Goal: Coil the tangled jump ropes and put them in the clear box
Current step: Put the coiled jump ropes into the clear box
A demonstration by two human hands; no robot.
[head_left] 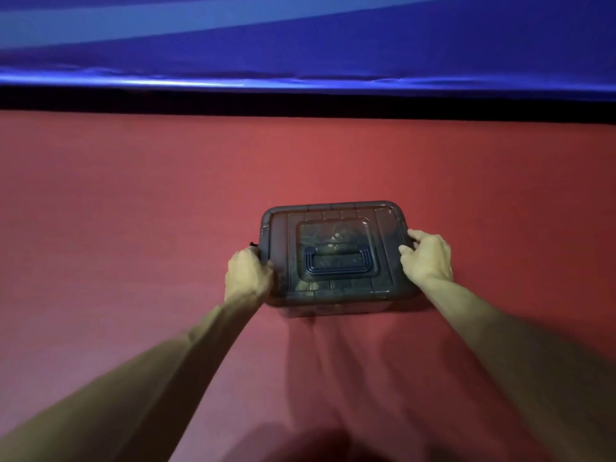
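A smoky clear box with its lid on sits on the red surface in the middle of the head view. A dark blue handle lies flat on the lid. Through the lid I make out dim coiled ropes inside. My left hand grips the box's left edge, fingers curled over the rim. My right hand grips the right edge, thumb on the lid and fingers round the side.
The red surface stretches wide on every side of the box. A black strip borders its far edge, with a glossy blue wall or sheet behind it. A small dark latch sticks out by my left hand.
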